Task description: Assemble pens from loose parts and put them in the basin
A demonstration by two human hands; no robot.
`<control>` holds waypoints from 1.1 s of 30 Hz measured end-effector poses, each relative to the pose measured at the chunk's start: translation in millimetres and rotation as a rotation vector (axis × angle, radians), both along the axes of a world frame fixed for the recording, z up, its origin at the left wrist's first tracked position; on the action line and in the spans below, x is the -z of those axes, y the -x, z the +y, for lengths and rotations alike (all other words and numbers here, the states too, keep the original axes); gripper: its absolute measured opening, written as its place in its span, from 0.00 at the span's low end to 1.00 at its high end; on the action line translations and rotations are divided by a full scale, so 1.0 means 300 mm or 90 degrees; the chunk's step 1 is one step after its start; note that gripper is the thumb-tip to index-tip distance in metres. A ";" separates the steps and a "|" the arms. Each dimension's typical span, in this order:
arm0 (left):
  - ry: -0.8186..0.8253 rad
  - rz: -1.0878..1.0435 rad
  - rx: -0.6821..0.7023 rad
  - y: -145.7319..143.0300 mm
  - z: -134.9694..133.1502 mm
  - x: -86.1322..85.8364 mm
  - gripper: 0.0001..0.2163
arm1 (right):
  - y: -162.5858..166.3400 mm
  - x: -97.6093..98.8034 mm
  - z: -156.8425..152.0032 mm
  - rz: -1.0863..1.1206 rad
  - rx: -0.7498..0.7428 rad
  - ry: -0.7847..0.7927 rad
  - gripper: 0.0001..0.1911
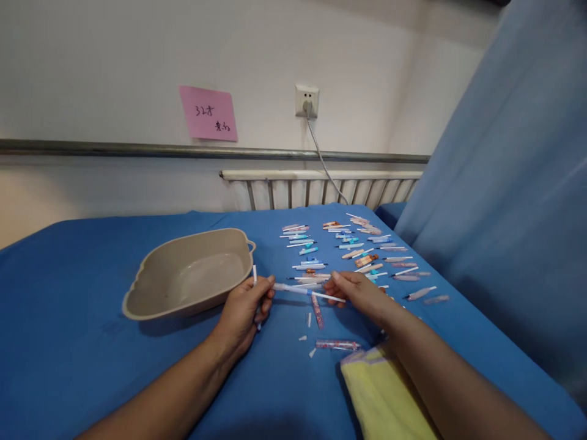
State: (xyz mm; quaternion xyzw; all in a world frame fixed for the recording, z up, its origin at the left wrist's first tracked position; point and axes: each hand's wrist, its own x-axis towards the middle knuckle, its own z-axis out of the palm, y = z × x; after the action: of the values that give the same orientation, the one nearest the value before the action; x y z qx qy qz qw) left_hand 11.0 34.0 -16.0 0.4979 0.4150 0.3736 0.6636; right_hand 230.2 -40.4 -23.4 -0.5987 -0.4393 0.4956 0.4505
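Observation:
My left hand [245, 308] is closed around a thin white stick [255, 273] that pokes up above the fingers, just right of a beige basin [151, 292]. My right hand [360, 292] pinches one end of a long white and pale blue stick-like item [302, 291] that lies across the blue cloth [68, 318] between both hands. Many small pen-like pieces [342, 247], white, blue and orange, lie in rows beyond the hands. A pink capped piece [317, 311] and a clear tube [337, 344] lie near my right wrist.
A yellow cloth [385, 397] lies under my right forearm. A blue curtain [504, 183] hangs at the right. Behind the bed are a radiator [321, 189], a wall socket with a cable [307, 101] and a pink note [208, 113].

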 end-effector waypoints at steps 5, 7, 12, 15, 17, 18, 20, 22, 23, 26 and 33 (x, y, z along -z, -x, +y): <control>0.024 -0.020 -0.006 0.002 0.003 0.007 0.14 | -0.006 -0.005 -0.013 -0.126 -0.110 -0.043 0.16; 0.024 -0.016 -0.003 0.002 0.002 0.007 0.14 | -0.011 0.003 -0.013 -0.172 -0.123 -0.064 0.12; 0.020 -0.033 -0.024 -0.004 -0.003 0.003 0.14 | -0.076 0.020 -0.010 -0.264 -0.082 -0.065 0.06; 0.018 -0.041 -0.043 -0.006 -0.004 0.005 0.13 | -0.128 0.014 -0.018 -0.321 -0.059 -0.054 0.04; 0.018 -0.032 -0.037 -0.006 -0.005 0.008 0.13 | -0.150 0.007 -0.027 -0.348 -0.048 -0.050 0.04; 0.017 -0.029 -0.033 -0.005 -0.006 0.008 0.13 | -0.154 0.004 -0.031 -0.359 -0.051 -0.049 0.05; 0.016 -0.030 -0.019 -0.005 -0.009 0.008 0.13 | -0.147 0.001 -0.037 -0.378 -0.073 -0.048 0.04; 0.017 -0.037 0.001 -0.007 -0.014 0.004 0.13 | -0.123 0.001 -0.040 -0.393 -0.104 -0.043 0.04; 0.019 -0.038 0.013 -0.009 -0.019 0.001 0.13 | -0.108 0.000 -0.041 -0.401 -0.117 -0.044 0.04; 0.018 -0.022 0.056 -0.017 -0.035 -0.007 0.12 | -0.055 -0.010 -0.047 -0.422 -0.114 -0.101 0.12; -0.020 0.055 0.158 -0.034 -0.083 -0.019 0.14 | 0.048 -0.084 -0.076 -0.373 -0.191 -0.262 0.12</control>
State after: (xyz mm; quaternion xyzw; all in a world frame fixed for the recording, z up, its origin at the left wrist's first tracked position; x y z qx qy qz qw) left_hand 21.1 9.2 -10.4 0.5713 0.3727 0.2728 0.6784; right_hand 215.8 -63.1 1.9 -0.5410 -0.7224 0.2652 0.3392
